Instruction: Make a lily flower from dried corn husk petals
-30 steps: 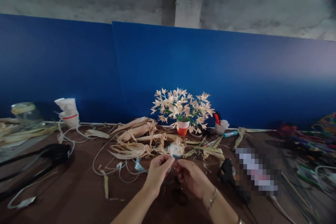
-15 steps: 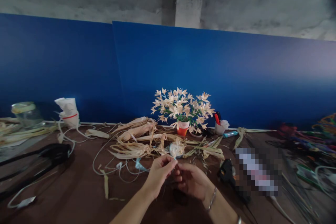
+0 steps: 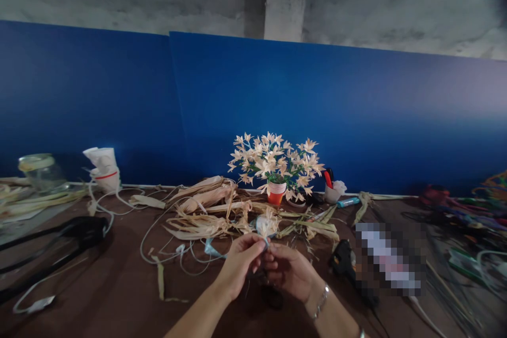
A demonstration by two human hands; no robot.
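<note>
Between the two sets of fingertips, low in the head view, sits a pale husk flower (image 3: 269, 219), its petals upward. The left hand (image 3: 240, 261) pinches it narrowly at the base; the right hand (image 3: 293, 273) is curled close beside that pinch, and whether it grips anything cannot be told. Over the last second the flower has shifted slightly to the right and its petals have come more plainly into view, while the fingers have stayed gathered at its base; this suggests the handling is centred there rather than on the petals. Under the grip lies a dark looped object (image 3: 271, 297), too dim to identify. Just beyond the flower, partly hidden by it, is a round pale-blue thing (image 3: 259, 225). Left of the grip, a white cord (image 3: 144, 249) loops over the table (image 3: 127, 290); right of it lies a black glue gun (image 3: 344, 260). Farther ahead, dry husks (image 3: 202, 226) crowd the space, probably hampering any forward reach, and behind them stands a potted bunch of similar flowers (image 3: 273, 161).
</note>
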